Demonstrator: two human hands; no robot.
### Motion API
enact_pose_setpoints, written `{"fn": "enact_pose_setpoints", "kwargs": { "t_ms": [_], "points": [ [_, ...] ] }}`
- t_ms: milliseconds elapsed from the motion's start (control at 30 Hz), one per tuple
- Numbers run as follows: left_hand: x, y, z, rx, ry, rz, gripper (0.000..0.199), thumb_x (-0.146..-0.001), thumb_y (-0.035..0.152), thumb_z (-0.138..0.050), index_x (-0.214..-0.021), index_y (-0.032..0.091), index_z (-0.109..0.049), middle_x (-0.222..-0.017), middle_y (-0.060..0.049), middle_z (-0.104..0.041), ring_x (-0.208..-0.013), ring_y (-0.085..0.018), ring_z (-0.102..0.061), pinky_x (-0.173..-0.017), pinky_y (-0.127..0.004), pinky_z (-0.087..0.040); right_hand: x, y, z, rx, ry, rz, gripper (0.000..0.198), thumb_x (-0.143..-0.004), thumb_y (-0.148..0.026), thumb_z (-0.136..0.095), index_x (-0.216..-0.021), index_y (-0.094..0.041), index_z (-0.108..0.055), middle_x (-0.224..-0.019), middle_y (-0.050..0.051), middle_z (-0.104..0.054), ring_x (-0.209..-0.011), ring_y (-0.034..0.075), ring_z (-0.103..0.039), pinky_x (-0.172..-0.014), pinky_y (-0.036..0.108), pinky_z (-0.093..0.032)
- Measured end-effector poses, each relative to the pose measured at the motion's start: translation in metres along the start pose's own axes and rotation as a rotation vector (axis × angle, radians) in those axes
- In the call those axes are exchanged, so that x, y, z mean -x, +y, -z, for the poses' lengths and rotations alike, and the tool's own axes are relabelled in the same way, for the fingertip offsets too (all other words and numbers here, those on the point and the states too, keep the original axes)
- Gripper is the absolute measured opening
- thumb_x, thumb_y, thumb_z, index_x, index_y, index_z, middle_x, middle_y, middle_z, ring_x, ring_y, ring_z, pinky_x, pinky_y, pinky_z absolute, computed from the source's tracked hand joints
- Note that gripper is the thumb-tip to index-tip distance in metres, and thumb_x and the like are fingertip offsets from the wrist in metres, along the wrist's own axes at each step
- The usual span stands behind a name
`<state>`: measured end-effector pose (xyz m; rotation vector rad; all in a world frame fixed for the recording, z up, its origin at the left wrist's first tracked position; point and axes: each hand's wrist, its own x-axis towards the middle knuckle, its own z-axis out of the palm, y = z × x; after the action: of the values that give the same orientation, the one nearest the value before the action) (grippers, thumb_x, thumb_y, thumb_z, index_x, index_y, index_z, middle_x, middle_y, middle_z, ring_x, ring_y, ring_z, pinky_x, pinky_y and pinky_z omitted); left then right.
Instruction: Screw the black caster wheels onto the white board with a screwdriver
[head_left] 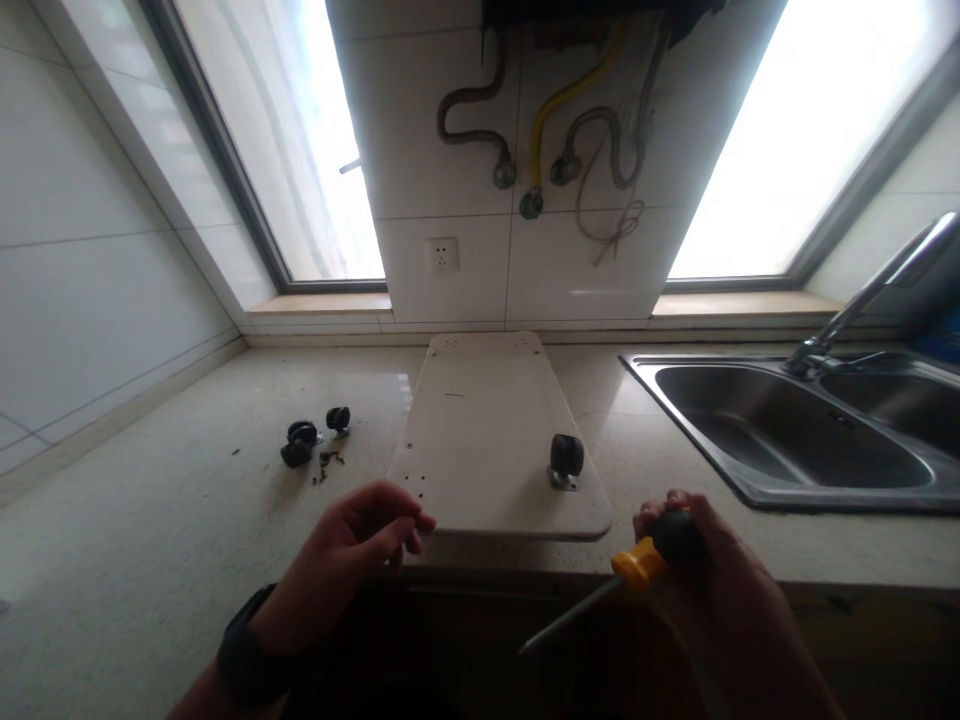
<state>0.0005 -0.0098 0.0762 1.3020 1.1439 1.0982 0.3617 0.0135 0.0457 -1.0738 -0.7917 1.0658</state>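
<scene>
In my right hand [701, 550] is a screwdriver [637, 562] with a yellow and black handle. Its metal shaft points down and left, past the counter's front edge. My left hand [375, 530] is at the near left corner of a pale board [487, 430], thumb and fingertips drawn together; whether something small is between them I cannot make out. A black caster wheel [567, 456] stands on its metal plate at the board's near right corner. Small holes dot the other corners.
Several loose black casters [300, 434] and small screws [324, 465] lie on the counter [187, 540] at left. A steel sink [787, 425] with a faucet [870, 300] is at right. Hoses [536, 140] and a socket [443, 254] are on the back wall.
</scene>
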Motion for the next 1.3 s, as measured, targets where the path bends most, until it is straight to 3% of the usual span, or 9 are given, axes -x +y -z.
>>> {"fn": "enact_pose_setpoints", "kwargs": {
  "t_ms": [133, 300, 400, 500, 700, 1100, 1300],
  "points": [
    [0.003, -0.003, -0.012, -0.094, -0.006, 0.017, 0.020, -0.090, 0.036, -0.073, -0.100, 0.021, -0.064, -0.091, -0.004, -0.076, -0.075, -0.014, -0.066, -0.063, -0.023, -0.052, 0.000, 0.000, -0.002, 0.016, -0.013, -0.035, 0.029, -0.070, -0.040, -0.083, -0.091, -0.030, -0.066, -0.091, 0.003, -0.071, -0.087, 0.027, -0.071, -0.059, 0.036, -0.063],
    [0.009, -0.006, -0.024, -0.346, 0.043, -0.136, 0.025, -0.090, 0.034, -0.073, -0.111, 0.026, -0.062, -0.091, -0.002, -0.074, -0.077, -0.015, -0.066, -0.070, -0.027, -0.054, 0.005, 0.005, -0.013, 0.016, 0.027, 0.009, 0.035, -0.066, -0.038, -0.087, -0.091, -0.028, -0.065, -0.092, 0.002, -0.071, -0.090, 0.026, -0.071, -0.067, 0.037, -0.063],
    [0.015, -0.010, -0.030, -0.347, 0.003, -0.229, 0.037, -0.091, 0.030, -0.072, -0.123, 0.030, -0.055, -0.088, 0.001, -0.074, -0.075, -0.015, -0.068, -0.071, -0.027, -0.055, 0.012, 0.008, -0.017, 0.029, 0.040, 0.047, 0.044, -0.060, -0.028, -0.091, -0.097, -0.028, -0.068, -0.100, 0.004, -0.073, -0.100, 0.028, -0.071, -0.075, 0.039, -0.064],
    [0.020, -0.015, -0.034, -0.316, -0.007, -0.278, 0.049, -0.090, 0.027, -0.074, -0.131, 0.033, -0.048, -0.085, 0.002, -0.075, -0.070, -0.014, -0.068, -0.066, -0.026, -0.054, 0.017, 0.009, -0.019, 0.035, 0.045, 0.068, 0.041, -0.061, -0.026, -0.090, -0.096, -0.027, -0.069, -0.102, 0.005, -0.074, -0.105, 0.031, -0.070, -0.077, 0.042, -0.064],
    [0.024, -0.018, -0.039, -0.360, -0.037, -0.343, 0.055, -0.091, 0.027, -0.074, -0.137, 0.038, -0.046, -0.087, 0.001, -0.077, -0.069, -0.015, -0.068, -0.063, -0.026, -0.052, 0.018, 0.004, -0.029, 0.058, 0.016, 0.122, 0.040, -0.060, -0.020, -0.090, -0.093, -0.025, -0.069, -0.097, 0.006, -0.073, -0.097, 0.029, -0.071, -0.080, 0.041, -0.063],
    [0.021, -0.013, -0.040, -0.452, -0.096, -0.468, 0.075, -0.091, 0.016, -0.071, -0.148, 0.043, -0.031, -0.089, 0.006, -0.077, -0.067, -0.012, -0.068, -0.061, -0.022, -0.051, 0.020, -0.001, -0.031, 0.103, 0.008, 0.115, 0.034, -0.067, -0.035, -0.088, -0.093, -0.029, -0.067, -0.094, 0.004, -0.070, -0.090, 0.026, -0.069, -0.078, 0.042, -0.061],
    [0.020, -0.013, -0.038, -0.674, -0.113, -0.563, 0.084, -0.089, 0.012, -0.069, -0.153, 0.041, -0.023, -0.090, 0.006, -0.078, -0.074, -0.016, -0.072, -0.076, -0.032, -0.055, 0.022, -0.004, -0.040, 0.031, 0.074, 0.140, 0.030, -0.078, -0.046, -0.079, -0.094, -0.026, -0.063, -0.087, 0.002, -0.069, -0.085, 0.022, -0.069, -0.076, 0.037, -0.061]
  ]
}}
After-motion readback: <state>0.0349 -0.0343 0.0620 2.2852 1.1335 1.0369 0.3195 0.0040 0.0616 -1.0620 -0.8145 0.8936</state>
